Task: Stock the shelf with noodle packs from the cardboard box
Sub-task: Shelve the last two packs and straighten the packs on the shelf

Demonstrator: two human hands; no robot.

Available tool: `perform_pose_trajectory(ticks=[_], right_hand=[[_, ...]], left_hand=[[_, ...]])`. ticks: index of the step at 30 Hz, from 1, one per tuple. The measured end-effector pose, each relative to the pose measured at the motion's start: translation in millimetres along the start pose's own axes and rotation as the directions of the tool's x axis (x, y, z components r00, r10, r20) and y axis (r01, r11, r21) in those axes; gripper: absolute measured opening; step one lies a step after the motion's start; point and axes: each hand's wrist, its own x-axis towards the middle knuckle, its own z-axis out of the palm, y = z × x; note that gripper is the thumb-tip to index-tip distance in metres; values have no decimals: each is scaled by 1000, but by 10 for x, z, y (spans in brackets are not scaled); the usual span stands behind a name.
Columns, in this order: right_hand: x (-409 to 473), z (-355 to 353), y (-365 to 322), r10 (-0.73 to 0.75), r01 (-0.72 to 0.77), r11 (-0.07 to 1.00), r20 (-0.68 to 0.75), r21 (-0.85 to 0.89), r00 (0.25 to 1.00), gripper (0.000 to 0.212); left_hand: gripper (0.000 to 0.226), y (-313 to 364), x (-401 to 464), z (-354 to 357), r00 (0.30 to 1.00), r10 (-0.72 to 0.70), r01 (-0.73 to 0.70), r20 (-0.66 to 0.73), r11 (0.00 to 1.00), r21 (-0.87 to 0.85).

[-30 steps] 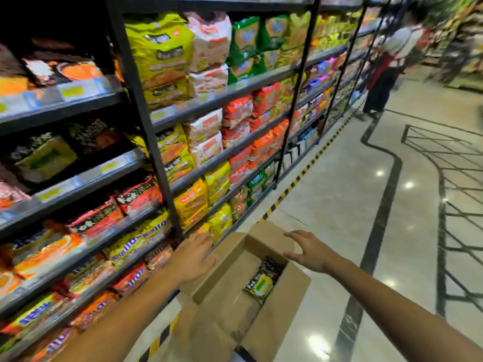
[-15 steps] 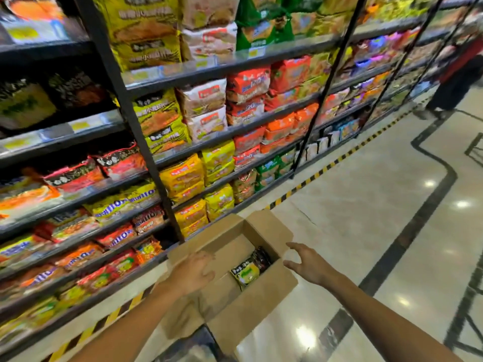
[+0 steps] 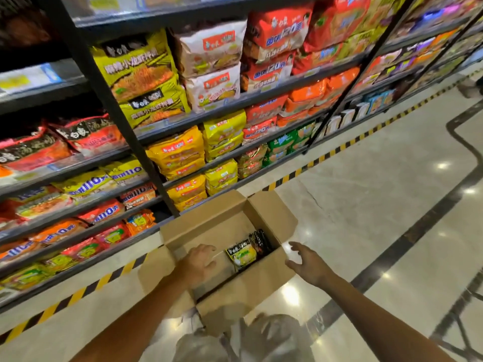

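While noodle packs (image 3: pixel 244 253) lie inside (two), left hand (image 3: pixel 200 265) reaches in.

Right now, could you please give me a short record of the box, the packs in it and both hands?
box: open cardboard box on the floor beside the shelf
contents: yellow noodle pack and a dark pack at the far end
left hand: inside the box, fingers relaxed, holding nothing
right hand: spread over the box's right wall, holding nothing
shelf: rows full of noodle packs
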Motion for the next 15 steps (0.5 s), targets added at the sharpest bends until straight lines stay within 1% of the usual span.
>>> perform_pose_trajectory(ticks=[2, 5, 7, 9, 11, 13, 14, 15], right_hand=[[259, -61, 31, 0, 0, 1000, 27, 4, 1000, 68], [832, -84, 144, 6, -5, 1000, 80, -20, 997, 67], [1311, -37, 242, 10, -7, 1000, 124, -22, 992, 65], [1827, 82, 396, 37, -30, 999, 166, -45, 985, 62], [2320, 276, 619, 57, -51, 998, 194, -38, 979, 59], [2815, 563, 903, 71, -67, 997, 218, -26, 973, 57], [3037, 703, 1034, 82, -80, 997, 237, -17, 968, 58], [3245, 845, 1142, 84, -83, 996, 260, -15, 962, 61]], left_hand=[[55, -16, 148, 40, 1000, -11, 11, -6, 1000, -24], [51, -74, 478, 150, 995, -92, 95, 31, 987, -132], [58, -86, 750, 220, 987, -159, 161, 28, 950, -268], [69, -141, 1143, 397, 971, -240, 225, -2, 914, -338], [68, -259, 1621, 769, 963, -268, 256, 12, 904, -344], [77, -421, 2082, 1174, 959, -281, 279, 48, 894, -351], [74, -492, 2288, 1375, 958, -278, 284, 68, 898, -336], [65, -580, 2500, 1587, 954, -288, 298, 81, 893, -337]])
